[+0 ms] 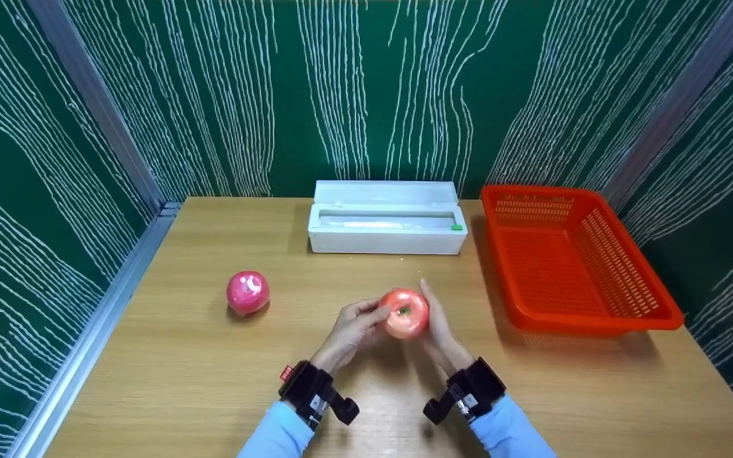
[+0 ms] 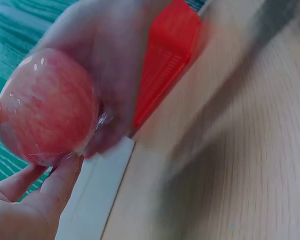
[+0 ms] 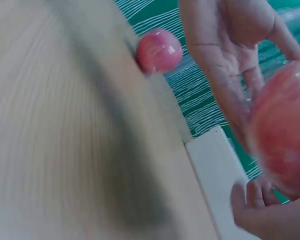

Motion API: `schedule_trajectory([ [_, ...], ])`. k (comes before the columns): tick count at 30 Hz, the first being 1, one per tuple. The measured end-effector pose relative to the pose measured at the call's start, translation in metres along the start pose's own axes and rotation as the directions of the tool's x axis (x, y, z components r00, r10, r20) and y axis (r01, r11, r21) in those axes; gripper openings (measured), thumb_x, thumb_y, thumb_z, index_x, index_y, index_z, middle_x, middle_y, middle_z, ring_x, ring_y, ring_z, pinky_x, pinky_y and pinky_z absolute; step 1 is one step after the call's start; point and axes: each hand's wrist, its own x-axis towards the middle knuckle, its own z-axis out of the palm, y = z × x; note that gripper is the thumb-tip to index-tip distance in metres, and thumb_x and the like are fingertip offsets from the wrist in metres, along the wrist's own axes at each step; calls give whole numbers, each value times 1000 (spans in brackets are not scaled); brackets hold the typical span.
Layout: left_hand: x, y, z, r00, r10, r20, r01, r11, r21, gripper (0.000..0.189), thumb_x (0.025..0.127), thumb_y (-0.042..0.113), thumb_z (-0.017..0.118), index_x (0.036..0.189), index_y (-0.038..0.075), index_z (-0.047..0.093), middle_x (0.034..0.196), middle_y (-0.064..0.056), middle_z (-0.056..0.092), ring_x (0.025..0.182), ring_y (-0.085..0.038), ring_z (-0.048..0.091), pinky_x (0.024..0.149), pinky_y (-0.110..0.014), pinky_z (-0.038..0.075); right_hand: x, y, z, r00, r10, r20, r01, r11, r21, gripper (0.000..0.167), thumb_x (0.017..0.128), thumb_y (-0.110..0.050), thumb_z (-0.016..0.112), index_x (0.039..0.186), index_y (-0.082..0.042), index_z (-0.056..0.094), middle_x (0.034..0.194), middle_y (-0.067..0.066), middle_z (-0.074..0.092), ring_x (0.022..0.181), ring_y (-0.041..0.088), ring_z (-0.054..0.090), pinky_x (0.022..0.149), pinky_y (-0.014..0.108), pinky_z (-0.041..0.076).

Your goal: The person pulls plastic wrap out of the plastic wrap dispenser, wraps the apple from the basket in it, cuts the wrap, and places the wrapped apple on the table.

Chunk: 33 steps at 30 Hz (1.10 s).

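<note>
A red apple (image 1: pixel 405 313) with a green stem hollow is raised over the table between both hands. Clear, shiny film clings to its skin in the left wrist view (image 2: pixel 52 107). My left hand (image 1: pixel 355 331) grips it from the left, thumb on its near side and fingers beneath. Along its right side lies my right hand (image 1: pixel 441 331), with fingers straight up against the fruit. The right hand's fingertips (image 3: pixel 238 195) show below the apple in the right wrist view. Left of the hands, a glossy pink round fruit (image 1: pixel 248 292) sits on the table.
A long white cling-film dispenser (image 1: pixel 389 240) stands at the back middle, lid raised, with a green slider (image 1: pixel 456 227). An orange-red plastic basket (image 1: pixel 595 323) is at the right. Green walls with white wavy lines (image 1: pixel 331 95) enclose the wooden table (image 1: pixel 169 369).
</note>
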Motion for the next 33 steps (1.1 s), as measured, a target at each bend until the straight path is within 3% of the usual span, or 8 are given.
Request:
schedule_trajectory([
  [3, -3, 0, 5, 999, 49, 0, -49, 997, 55, 48, 85, 23, 64, 122, -5, 53, 111, -14, 64, 93, -13, 62, 85, -27, 51, -3, -2, 7, 997, 72, -6, -69, 975, 210, 50, 91, -53, 39, 102, -10, 61, 99, 2, 65, 98, 16, 58, 95, 33, 39],
  [5, -5, -1, 7, 991, 131, -20, -127, 982, 137, 47, 85, 23, 64, 121, -5, 54, 115, -19, 62, 99, -19, 62, 86, -27, 51, -5, -2, 9, 995, 104, 2, -99, 946, 309, 46, 94, -47, 36, 100, -9, 61, 100, 3, 65, 98, 17, 58, 93, 31, 41],
  [9, -8, -2, 14, 945, 327, -24, -298, 886, 354, 44, 86, 19, 63, 120, -7, 55, 121, -23, 57, 109, -28, 58, 88, -26, 50, -8, -2, 12, 988, 152, -37, -125, 908, 400, 40, 97, -38, 33, 92, -9, 61, 94, 2, 64, 92, 15, 58, 87, 27, 44],
  [12, -13, -3, 18, 909, 416, 20, -356, 751, 557, 52, 81, 23, 69, 124, -2, 54, 124, -20, 56, 113, -28, 56, 93, -30, 47, -9, -3, 13, 984, 162, -74, -115, 894, 433, 37, 98, -33, 33, 88, -10, 61, 90, 1, 63, 88, 13, 58, 84, 25, 45],
  [16, -19, -5, 21, 874, 475, 100, -373, 526, 764, 76, 66, 33, 79, 130, 4, 49, 131, -13, 52, 119, -26, 51, 99, -40, 42, -9, -6, 14, 983, 159, -89, -101, 882, 461, 34, 96, -32, 35, 91, -8, 59, 93, 2, 63, 91, 14, 58, 87, 25, 45],
  [19, -20, -5, 22, 848, 513, 130, -389, 438, 810, 81, 63, 34, 79, 131, 3, 48, 132, -14, 52, 120, -27, 50, 99, -43, 41, -9, -7, 15, 984, 152, -97, -90, 880, 466, 31, 95, -32, 39, 93, -7, 58, 95, 4, 62, 92, 15, 58, 88, 26, 45],
  [25, -17, -6, 23, 811, 568, 143, -427, 407, 807, 78, 64, 36, 78, 128, 1, 49, 128, -15, 55, 116, -27, 53, 96, -40, 44, -7, -10, 16, 987, 119, -111, -62, 905, 422, 32, 95, -31, 37, 91, -8, 60, 94, 4, 62, 91, 15, 57, 86, 26, 45],
  [33, -14, -9, 19, 822, 551, 142, -420, 420, 804, 78, 65, 39, 76, 128, 1, 49, 128, -16, 54, 116, -27, 54, 96, -42, 44, -5, -6, 13, 986, 132, -102, -76, 898, 434, 34, 97, -30, 34, 88, -10, 60, 93, 3, 61, 90, 14, 56, 86, 26, 45],
])
